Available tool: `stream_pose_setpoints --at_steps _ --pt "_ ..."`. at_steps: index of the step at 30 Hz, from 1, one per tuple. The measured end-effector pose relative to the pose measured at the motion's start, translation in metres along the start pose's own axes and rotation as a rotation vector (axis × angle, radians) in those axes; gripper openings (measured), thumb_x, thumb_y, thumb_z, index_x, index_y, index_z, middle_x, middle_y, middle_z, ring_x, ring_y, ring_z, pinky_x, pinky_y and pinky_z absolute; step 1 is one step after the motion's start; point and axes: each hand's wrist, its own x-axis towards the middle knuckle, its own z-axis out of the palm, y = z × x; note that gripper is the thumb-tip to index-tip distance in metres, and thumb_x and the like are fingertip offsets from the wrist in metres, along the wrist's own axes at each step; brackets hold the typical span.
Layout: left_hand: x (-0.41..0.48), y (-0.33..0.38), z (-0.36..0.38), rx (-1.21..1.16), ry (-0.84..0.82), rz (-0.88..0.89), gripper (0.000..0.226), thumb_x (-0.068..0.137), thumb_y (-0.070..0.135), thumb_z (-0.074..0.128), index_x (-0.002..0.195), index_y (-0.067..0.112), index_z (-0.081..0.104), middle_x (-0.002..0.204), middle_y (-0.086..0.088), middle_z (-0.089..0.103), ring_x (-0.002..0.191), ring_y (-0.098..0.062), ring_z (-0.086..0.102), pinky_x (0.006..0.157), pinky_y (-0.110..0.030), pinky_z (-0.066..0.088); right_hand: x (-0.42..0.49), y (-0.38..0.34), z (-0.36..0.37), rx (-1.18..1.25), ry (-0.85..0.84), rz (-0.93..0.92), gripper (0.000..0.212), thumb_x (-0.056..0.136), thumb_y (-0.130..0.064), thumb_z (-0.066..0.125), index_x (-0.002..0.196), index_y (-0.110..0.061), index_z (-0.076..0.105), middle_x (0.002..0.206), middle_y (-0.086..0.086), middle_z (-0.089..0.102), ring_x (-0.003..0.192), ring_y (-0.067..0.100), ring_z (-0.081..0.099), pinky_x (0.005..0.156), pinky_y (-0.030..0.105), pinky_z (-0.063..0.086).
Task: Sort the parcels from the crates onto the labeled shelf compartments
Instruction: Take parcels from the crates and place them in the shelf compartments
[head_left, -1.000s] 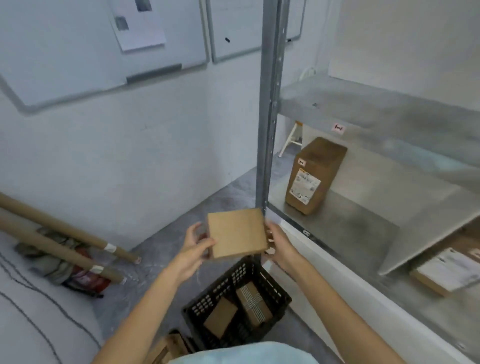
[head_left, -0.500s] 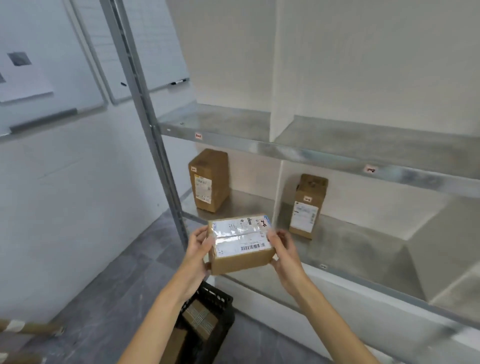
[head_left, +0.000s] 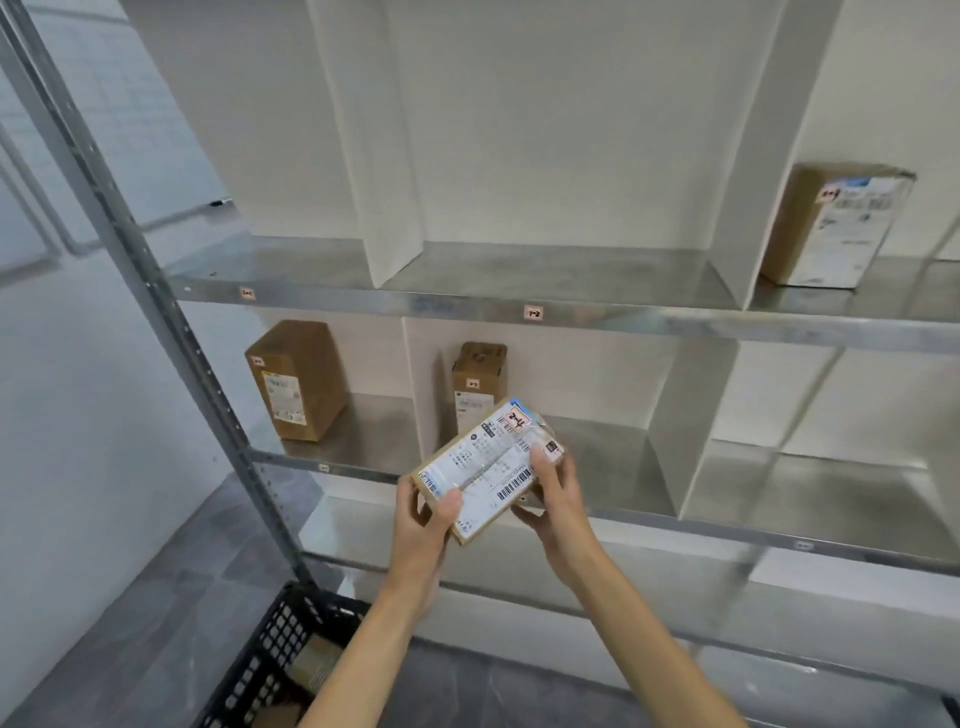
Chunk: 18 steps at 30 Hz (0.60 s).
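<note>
I hold a small brown parcel (head_left: 488, 470) with a white shipping label and a pink tag, tilted, in front of the lower shelf. My left hand (head_left: 423, 512) grips its lower left end, thumb on the label. My right hand (head_left: 556, 491) grips its right end. The metal shelf (head_left: 623, 312) has white dividers and small pink labels on its front edges. One parcel (head_left: 296, 379) stands in the lower left compartment, another parcel (head_left: 478, 387) in the compartment to its right, and a third parcel (head_left: 836, 223) on the upper shelf at right.
A black plastic crate (head_left: 270, 660) sits on the grey floor at bottom left with a parcel inside. The shelf's grey upright post (head_left: 171, 332) runs diagonally at left. Whiteboards hang on the left wall.
The view has swung right and up from the crate toward the shelf. The parcel has been turned label side up and tilted, and both hands have carried it higher, closer to the shelf.
</note>
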Motion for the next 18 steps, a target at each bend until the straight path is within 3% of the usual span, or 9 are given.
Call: stream_pose_setpoints --at_steps 2,6,9,12,16,18 --pt "-0.004 -0.007 0.014 0.029 -0.045 -0.016 0.072 0.062 0.027 0.077 0.123 0.012 0.042 0.12 -0.008 0.064 0.111 -0.024 0.062 0.091 -0.04 0.053 -0.005 -0.001 -0.017 0.014 -0.003 0.012 0.071 0.079 -0.047 0.067 0.138 -0.027 0.034 0.124 0.0 0.063 0.111 0.017 0.062 0.096 0.043 0.05" --pt "-0.008 -0.017 0.029 0.199 -0.196 -0.136 0.07 0.06 0.032 0.082 0.115 0.013 0.043 0.121 -0.009 0.063 0.11 -0.023 0.063 0.091 -0.041 0.053 -0.013 -0.017 -0.053 0.007 0.04 -0.059 0.084 0.07 -0.042 0.073 0.14 -0.023 0.03 0.118 0.001 0.066 0.1 0.018 0.067 0.08 0.035 0.055" --pt "-0.004 -0.02 0.044 0.451 -0.308 -0.166 0.069 0.061 0.05 0.082 0.113 0.018 0.049 0.118 -0.001 0.063 0.11 -0.015 0.061 0.091 -0.034 0.052 -0.019 -0.031 -0.081 -0.054 0.084 -0.109 0.093 0.059 -0.053 0.078 0.137 -0.032 0.032 0.132 -0.004 0.056 0.11 0.019 0.063 0.094 0.047 0.051" --pt "0.001 -0.021 0.074 0.571 -0.414 -0.154 0.059 0.071 0.037 0.079 0.118 0.027 0.045 0.121 0.007 0.059 0.112 -0.007 0.057 0.084 -0.022 0.052 -0.03 -0.044 -0.11 -0.056 0.137 -0.155 0.092 0.057 -0.058 0.081 0.134 -0.034 0.035 0.137 -0.002 0.051 0.123 0.018 0.054 0.103 0.052 0.043" --pt "0.0 -0.032 0.13 0.611 -0.612 -0.18 0.079 0.071 0.037 0.08 0.131 0.037 0.029 0.124 0.014 0.051 0.112 -0.002 0.053 0.078 -0.017 0.052 -0.051 -0.062 -0.147 -0.058 0.214 -0.209 0.076 0.065 -0.05 0.074 0.128 -0.03 0.038 0.13 0.001 0.056 0.12 0.019 0.056 0.103 0.048 0.044" --pt "-0.001 -0.045 0.156 0.631 -0.664 -0.194 0.095 0.059 0.049 0.082 0.137 0.032 0.029 0.126 0.013 0.053 0.114 -0.004 0.054 0.089 -0.024 0.052 -0.064 -0.072 -0.166 -0.077 0.283 -0.235 0.078 0.065 -0.05 0.072 0.131 -0.027 0.036 0.131 0.0 0.055 0.119 0.015 0.057 0.101 0.043 0.047"
